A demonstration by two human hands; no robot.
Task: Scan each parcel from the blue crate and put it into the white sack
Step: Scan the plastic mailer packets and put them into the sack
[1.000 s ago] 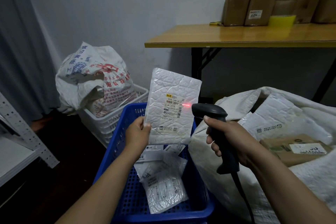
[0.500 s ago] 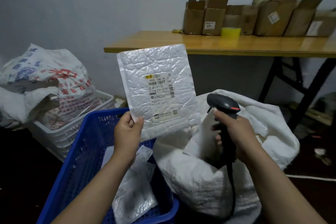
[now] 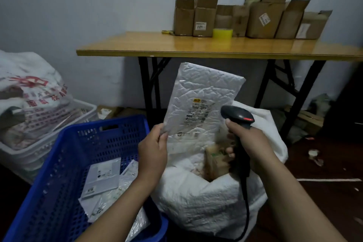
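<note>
My left hand (image 3: 154, 149) pinches the lower left corner of a white bubble mailer parcel (image 3: 200, 100), label facing me, tilted over the mouth of the white sack (image 3: 206, 198). A black barcode scanner (image 3: 238, 116) is gripped by its handle in my right hand (image 3: 247, 139), just right of the parcel and above the sack. Brown parcels show inside the sack opening. The blue crate (image 3: 64, 182) stands at lower left with several flat white parcels (image 3: 104, 179) in it.
A wooden table (image 3: 196, 47) with several cardboard boxes (image 3: 261, 17) and a yellow tape roll (image 3: 223, 32) stands behind the sack. A white basket (image 3: 74, 122) holding a printed bag (image 3: 33, 92) sits left of the crate. Dark floor lies to the right.
My left hand has carried the parcel right and down, from beside the scanner to over the sack mouth. The red scan light on the label is gone. My view has swung right.
</note>
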